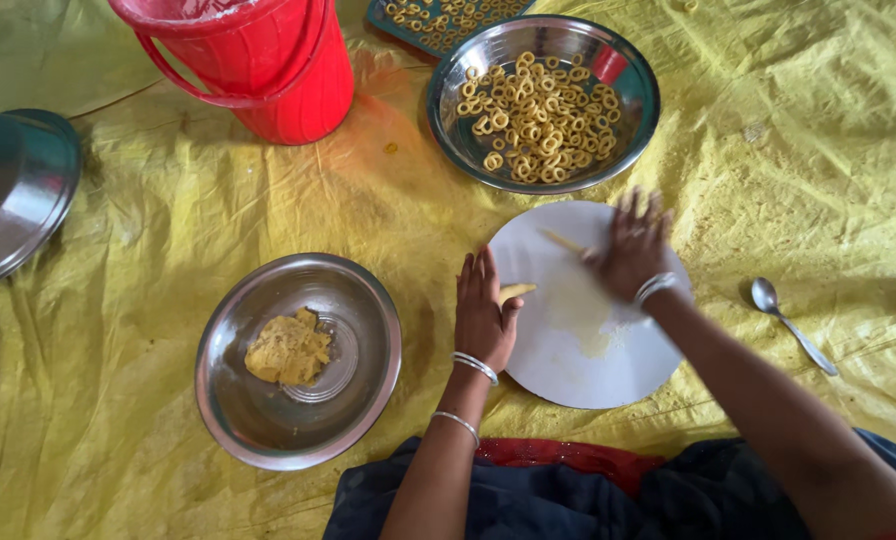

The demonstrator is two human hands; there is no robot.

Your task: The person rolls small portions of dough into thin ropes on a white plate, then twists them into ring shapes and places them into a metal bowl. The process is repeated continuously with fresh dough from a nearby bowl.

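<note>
Nearest you, your left hand lies flat, fingers together, on one end of a yellow dough strip on the white round board; your right hand, blurred, fingers spread, presses the other end. Judged soft and easily torn, so hold it lightly under flat palms.

The white round board is hemmed in at the far side by the steel bowl of dough rings and at the left by the steel bowl with the dough lump. A strip of bare yellow sheet is left between them. The right side is blocked only by a spoon. The red bucket is set well apart.
</note>
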